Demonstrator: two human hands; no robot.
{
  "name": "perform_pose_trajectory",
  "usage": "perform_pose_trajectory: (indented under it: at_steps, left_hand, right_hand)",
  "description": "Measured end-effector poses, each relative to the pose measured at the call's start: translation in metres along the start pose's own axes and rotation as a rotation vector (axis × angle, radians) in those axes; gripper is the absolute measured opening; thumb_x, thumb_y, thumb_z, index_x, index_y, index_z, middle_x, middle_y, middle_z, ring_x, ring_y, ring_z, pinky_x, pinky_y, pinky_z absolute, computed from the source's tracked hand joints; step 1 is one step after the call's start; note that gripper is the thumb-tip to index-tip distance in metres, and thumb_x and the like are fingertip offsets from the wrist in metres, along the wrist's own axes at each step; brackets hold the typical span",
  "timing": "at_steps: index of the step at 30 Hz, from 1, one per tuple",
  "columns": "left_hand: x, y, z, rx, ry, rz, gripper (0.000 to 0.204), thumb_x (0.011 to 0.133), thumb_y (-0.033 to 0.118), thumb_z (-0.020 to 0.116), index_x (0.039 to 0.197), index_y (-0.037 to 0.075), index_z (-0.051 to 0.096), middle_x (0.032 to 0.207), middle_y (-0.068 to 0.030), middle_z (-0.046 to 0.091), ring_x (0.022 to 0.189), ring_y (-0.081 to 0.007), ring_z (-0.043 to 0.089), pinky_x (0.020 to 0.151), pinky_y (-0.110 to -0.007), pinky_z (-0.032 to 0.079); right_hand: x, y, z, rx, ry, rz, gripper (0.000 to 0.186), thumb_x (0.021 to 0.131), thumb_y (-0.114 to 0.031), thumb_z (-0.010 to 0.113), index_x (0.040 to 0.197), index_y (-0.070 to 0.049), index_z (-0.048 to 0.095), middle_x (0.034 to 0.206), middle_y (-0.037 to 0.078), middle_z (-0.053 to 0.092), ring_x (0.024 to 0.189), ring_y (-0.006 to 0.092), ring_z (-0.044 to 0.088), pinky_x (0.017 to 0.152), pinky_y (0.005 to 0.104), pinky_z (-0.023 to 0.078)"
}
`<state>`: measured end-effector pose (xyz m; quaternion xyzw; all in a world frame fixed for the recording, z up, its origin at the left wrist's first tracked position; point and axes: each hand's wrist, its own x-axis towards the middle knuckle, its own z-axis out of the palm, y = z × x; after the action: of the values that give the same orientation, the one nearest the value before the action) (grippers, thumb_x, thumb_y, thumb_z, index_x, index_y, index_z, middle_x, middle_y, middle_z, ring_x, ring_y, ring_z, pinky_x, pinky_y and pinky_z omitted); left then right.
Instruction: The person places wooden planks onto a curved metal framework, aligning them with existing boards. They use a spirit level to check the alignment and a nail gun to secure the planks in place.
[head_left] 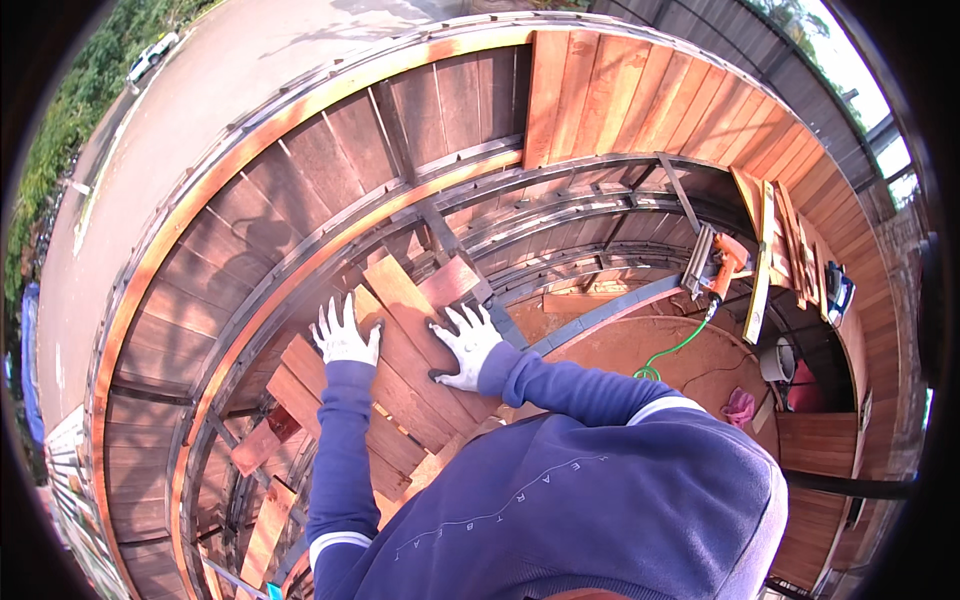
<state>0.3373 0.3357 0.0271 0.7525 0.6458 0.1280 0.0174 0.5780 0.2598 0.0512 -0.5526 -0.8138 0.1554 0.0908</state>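
Note:
My left hand (345, 335) and my right hand (462, 345), both in white gloves with dark patches, rest with fingers spread on a cluster of loose reddish-brown wooden planks (405, 385). The right hand is on the plank at the right side of the cluster, the left near its upper left. A short pinkish board (450, 283) lies just beyond them, and more short boards (262, 450) sit lower left. The planks rest over a dark curved metal frame (445, 235).
An orange nail gun (727, 255) with a green hose (680, 343) sits on the frame at right, near leaning boards (778, 245). Curved plank-clad tiers surround me. A bucket (778, 360) and pink cloth (740, 405) are lower right, a paved road (150, 150) upper left.

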Motion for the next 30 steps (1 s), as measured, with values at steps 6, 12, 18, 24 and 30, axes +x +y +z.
perform_pose_trajectory:
  at_steps: [6, 12, 18, 24, 30]
  left_hand:
    - [-0.023, 0.043, 0.008, 0.097, -0.016, 0.186, 0.072, 0.091, 0.047, 0.056, 0.15, 0.012, 0.032, 0.154, -0.0191, 0.029, 0.146, -0.0356, 0.019, 0.118, -0.054, 0.008]
    - [-0.021, 0.052, 0.001, 0.093, -0.073, 0.142, 0.076, 0.088, 0.053, 0.059, 0.148, 0.013, 0.036, 0.153, -0.0184, 0.03, 0.144, -0.0362, 0.021, 0.118, -0.053, 0.01]
    - [-0.023, 0.054, 0.011, 0.099, -0.041, 0.054, 0.077, 0.085, 0.046, 0.066, 0.148, 0.013, 0.037, 0.153, -0.0159, 0.032, 0.144, -0.0345, 0.023, 0.118, -0.051, 0.013]
    - [-0.032, 0.07, 0.022, 0.022, -0.052, -0.173, 0.081, 0.083, 0.043, 0.068, 0.149, 0.013, 0.033, 0.154, -0.0165, 0.031, 0.144, -0.0355, 0.024, 0.118, -0.05, 0.015]
    - [-0.036, 0.172, 0.034, 0.16, -0.111, -0.321, 0.087, 0.082, 0.048, 0.068, 0.153, 0.022, 0.026, 0.159, -0.016, 0.021, 0.146, -0.0368, 0.017, 0.118, -0.053, 0.011]
  right_hand:
    - [-0.024, -0.003, -0.01, 0.161, -0.076, 0.104, 0.071, 0.081, -0.036, 0.061, 0.143, -0.007, 0.042, 0.147, 0.031, 0.033, 0.126, 0.0437, 0.045, 0.104, 0.0485, 0.039]
    - [-0.026, 0.025, 0.004, 0.221, -0.012, -0.005, 0.064, 0.083, -0.029, 0.062, 0.14, -0.006, 0.046, 0.144, 0.027, 0.039, 0.121, 0.0414, 0.049, 0.101, 0.0469, 0.042]
    - [-0.02, 0.07, -0.001, 0.387, -0.06, -0.229, 0.06, 0.086, -0.034, 0.063, 0.137, -0.008, 0.048, 0.138, 0.024, 0.047, 0.12, 0.0392, 0.052, 0.104, 0.0464, 0.041]
    - [-0.001, 0.205, -0.122, 0.291, 0.349, -0.166, 0.056, 0.082, -0.033, 0.066, 0.128, -0.004, 0.053, 0.119, 0.017, 0.06, 0.11, 0.0352, 0.057, 0.098, 0.0439, 0.044]
    - [0.068, 0.298, -0.283, -0.141, 0.872, -0.156, 0.055, 0.084, -0.034, 0.066, 0.129, -0.006, 0.054, 0.126, 0.017, 0.055, 0.12, 0.0339, 0.048, 0.106, 0.0463, 0.034]
